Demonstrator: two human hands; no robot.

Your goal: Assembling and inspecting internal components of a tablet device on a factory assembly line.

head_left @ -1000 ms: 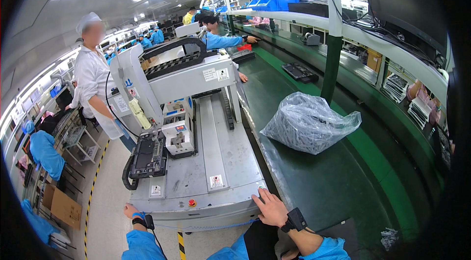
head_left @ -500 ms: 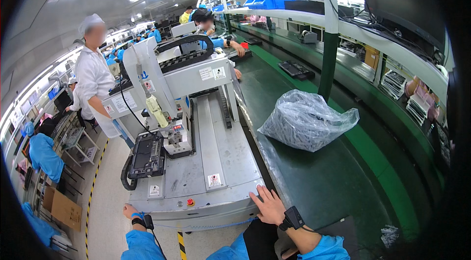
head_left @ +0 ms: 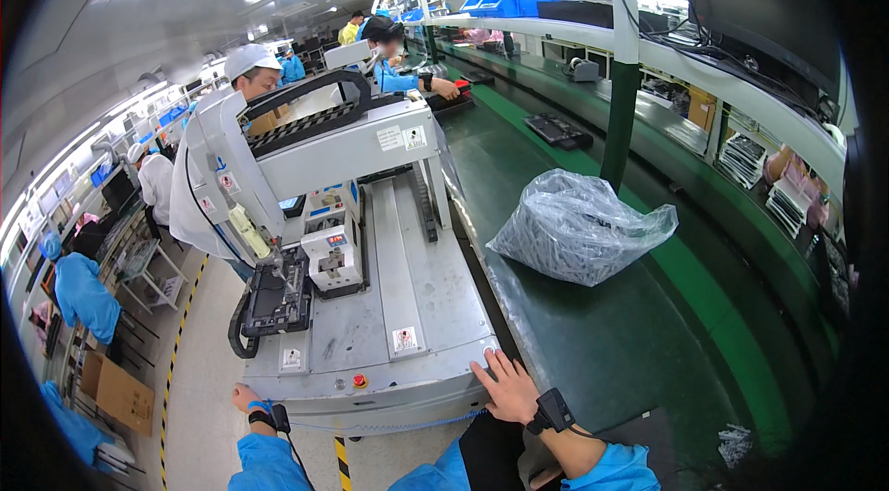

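My right hand (head_left: 507, 384) lies flat with spread fingers on the front right corner of a grey benchtop machine (head_left: 426, 380), and it holds nothing. At the machine's front left corner is my left hand (head_left: 244, 396), seen edge-on with its fingers largely hidden. A red push button (head_left: 359, 382) sits on the front edge between my hands. On the machine's bed a black fixture (head_left: 278, 296) carries a flat dark device. The machine's pale green tool head (head_left: 248, 232) stands over the fixture's far end. Beside it is a white feeder unit (head_left: 333, 255) with a red display.
A clear plastic bag of small parts (head_left: 583, 232) rests on the green conveyor (head_left: 500, 195) to the right. Farther along lies a black frame (head_left: 558, 131). A person in white (head_left: 199, 222) stands behind the machine; another person's hand (head_left: 446, 89) reaches over the conveyor.
The tool head and its gantry arm have shifted left, over the fixture. The person in white has leaned in behind the machine. My hands have stayed put.
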